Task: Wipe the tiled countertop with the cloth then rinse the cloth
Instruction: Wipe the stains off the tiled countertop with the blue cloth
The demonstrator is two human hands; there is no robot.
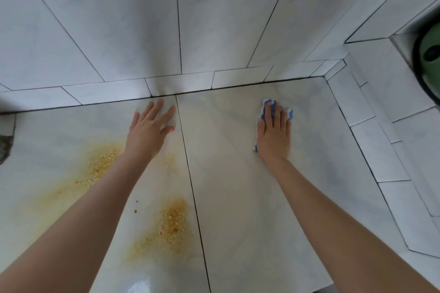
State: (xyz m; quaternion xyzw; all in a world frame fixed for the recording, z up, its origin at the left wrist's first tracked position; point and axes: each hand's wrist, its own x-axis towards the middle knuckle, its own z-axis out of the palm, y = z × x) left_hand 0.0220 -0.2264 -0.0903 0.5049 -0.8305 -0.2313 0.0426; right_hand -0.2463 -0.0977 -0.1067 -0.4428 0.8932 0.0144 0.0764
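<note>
The tiled countertop (233, 173) is pale marble-look tile with dark grout lines. A blue and white cloth (266, 106) lies on the right tile near the back wall. My right hand (273, 133) presses flat on the cloth with straight fingers, covering most of it. My left hand (148, 126) rests flat on the left tile, fingers spread, close to the back wall. Two orange-yellow crumbly stains mark the left tile: one stain (100, 166) beside my left forearm, another stain (169, 226) nearer the front.
A tiled back wall (119, 31) rises behind the counter, and a tiled side wall (381, 126) closes the right. A dark green round object (428, 54) sits on a ledge at the upper right. A rough dark patch (4, 145) marks the left edge.
</note>
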